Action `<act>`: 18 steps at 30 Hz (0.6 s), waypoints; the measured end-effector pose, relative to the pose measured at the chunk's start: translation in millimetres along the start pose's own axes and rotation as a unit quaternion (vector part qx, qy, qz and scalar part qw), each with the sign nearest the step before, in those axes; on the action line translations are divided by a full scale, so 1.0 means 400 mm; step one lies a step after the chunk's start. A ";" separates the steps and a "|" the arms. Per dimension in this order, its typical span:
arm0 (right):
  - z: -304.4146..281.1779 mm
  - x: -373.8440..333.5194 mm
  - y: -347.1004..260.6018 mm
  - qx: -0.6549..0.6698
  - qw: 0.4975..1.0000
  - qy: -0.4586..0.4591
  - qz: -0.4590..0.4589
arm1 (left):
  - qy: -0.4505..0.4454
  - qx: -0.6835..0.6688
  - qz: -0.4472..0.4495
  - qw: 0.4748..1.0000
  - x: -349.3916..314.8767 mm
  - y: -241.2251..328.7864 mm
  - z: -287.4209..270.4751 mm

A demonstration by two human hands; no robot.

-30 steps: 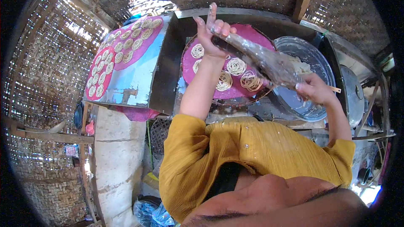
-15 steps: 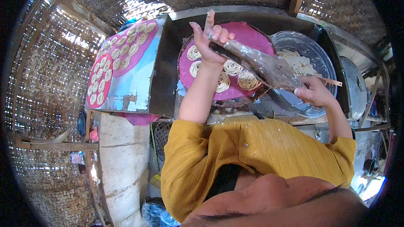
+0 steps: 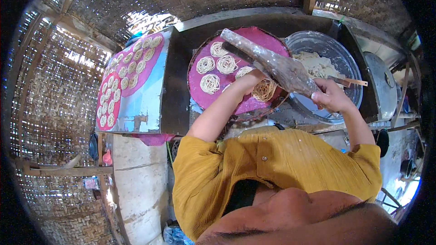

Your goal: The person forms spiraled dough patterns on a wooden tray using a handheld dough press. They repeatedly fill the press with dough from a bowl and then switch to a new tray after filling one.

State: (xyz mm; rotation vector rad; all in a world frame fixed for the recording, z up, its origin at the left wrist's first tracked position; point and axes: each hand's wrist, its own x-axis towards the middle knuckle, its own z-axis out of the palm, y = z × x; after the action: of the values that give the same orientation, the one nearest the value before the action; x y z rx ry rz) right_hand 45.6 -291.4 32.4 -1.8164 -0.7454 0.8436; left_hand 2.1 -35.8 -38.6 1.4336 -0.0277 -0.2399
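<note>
My right hand (image 3: 334, 95) is wrapped round the near right end of a long wooden press (image 3: 284, 66), worn and smeared with dough. The press slants up to the left over a round tray lined with pink cloth (image 3: 254, 34). My left hand (image 3: 251, 81) has gone beneath the press, low over the tray; its fingers are hidden. Close by it, a loose nest of noodle strands (image 3: 264, 90) lies under the press. Several coiled noodle nests (image 3: 210, 83) rest flat on the pink cloth. A second dark wooden piece shows along the underside of the press.
Right of the tray stands a wide grey basin (image 3: 352, 56) with pale dough (image 3: 318, 65) and a wooden-handled scraper (image 3: 356, 82). Left, a blue-topped surface (image 3: 147, 84) bears pink mats (image 3: 103, 120) with more nests. A round metal lid (image 3: 380, 81) leans at the far right.
My left hand has let go of the press's upper end and moved down beneath it, over the tray. The right hand still holds the press. More nests on the tray are uncovered.
</note>
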 end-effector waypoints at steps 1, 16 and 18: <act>-0.001 0.002 0.007 0.002 1.000 0.002 -0.001 | 0.014 0.001 -0.022 1.000 0.003 -0.003 -0.002; -0.012 0.015 0.024 0.076 0.994 0.071 -0.024 | 0.100 0.723 0.114 0.674 -0.103 0.015 -0.037; 0.005 0.024 0.008 0.079 0.994 0.063 -0.045 | 0.158 0.703 0.143 0.679 -0.105 0.045 -0.043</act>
State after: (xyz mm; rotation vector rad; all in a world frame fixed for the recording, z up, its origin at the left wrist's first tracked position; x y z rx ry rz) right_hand 50.0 -284.1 26.7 -1.6670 -0.6562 0.7021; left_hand -33.3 -9.3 -18.2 2.9745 -0.1861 0.4367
